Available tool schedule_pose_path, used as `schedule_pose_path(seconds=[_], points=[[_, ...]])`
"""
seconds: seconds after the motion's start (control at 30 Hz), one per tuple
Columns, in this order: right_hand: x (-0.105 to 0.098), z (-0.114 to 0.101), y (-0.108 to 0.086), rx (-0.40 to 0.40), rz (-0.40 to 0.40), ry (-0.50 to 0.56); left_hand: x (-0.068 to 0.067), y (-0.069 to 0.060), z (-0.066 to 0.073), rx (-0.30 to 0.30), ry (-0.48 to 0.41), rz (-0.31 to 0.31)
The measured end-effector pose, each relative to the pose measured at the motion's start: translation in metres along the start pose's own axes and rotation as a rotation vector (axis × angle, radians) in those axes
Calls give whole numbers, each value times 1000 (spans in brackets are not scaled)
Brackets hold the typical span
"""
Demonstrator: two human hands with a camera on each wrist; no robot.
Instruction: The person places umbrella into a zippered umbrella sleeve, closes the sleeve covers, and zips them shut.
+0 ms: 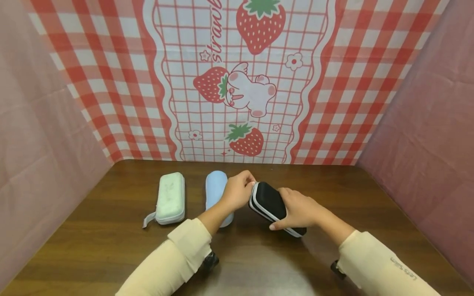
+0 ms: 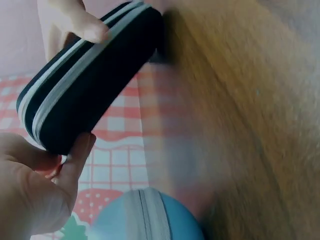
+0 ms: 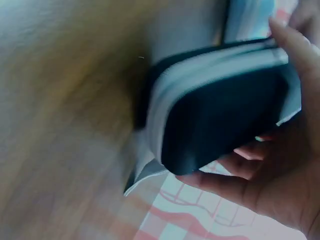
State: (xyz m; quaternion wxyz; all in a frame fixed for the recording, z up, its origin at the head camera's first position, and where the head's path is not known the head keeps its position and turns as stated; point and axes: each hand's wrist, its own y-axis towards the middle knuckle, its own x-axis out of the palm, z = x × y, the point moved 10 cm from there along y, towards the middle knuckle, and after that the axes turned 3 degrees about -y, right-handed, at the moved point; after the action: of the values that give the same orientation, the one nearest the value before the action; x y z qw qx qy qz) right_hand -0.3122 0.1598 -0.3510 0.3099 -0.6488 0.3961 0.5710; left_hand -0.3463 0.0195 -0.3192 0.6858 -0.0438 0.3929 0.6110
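A black zip case with pale grey zip bands stands slantwise over the middle right of the table in the head view. My right hand grips it across its near half, the thumb along the zipped side. At its far left corner, my left hand pinches the case by the zip; the zip pull itself is hidden. The left wrist view shows the left thumb and fingers at one end of the black case. Over in the right wrist view, the right fingers wrap under the case, with a grey strap beside it.
Left of the black case lies a light blue case, partly behind the left hand and wrist. A pale green zip case with a wrist loop lies farther left. Behind the wooden table hangs a strawberry-print cloth.
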Motion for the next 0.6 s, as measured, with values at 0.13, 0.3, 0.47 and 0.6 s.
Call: schedule_pose_path(seconds=[0.13, 0.3, 0.47, 0.6], points=[[2, 11, 5, 12, -143, 251, 5, 6, -10, -12, -61, -39], [7, 26, 10, 34, -293, 512, 11, 11, -23, -23, -118, -84], [20, 32, 17, 55, -370, 760, 15, 14, -28, -38, -125, -112], [30, 28, 22, 21, -415, 960, 18, 17, -22, -21, -154, -139]])
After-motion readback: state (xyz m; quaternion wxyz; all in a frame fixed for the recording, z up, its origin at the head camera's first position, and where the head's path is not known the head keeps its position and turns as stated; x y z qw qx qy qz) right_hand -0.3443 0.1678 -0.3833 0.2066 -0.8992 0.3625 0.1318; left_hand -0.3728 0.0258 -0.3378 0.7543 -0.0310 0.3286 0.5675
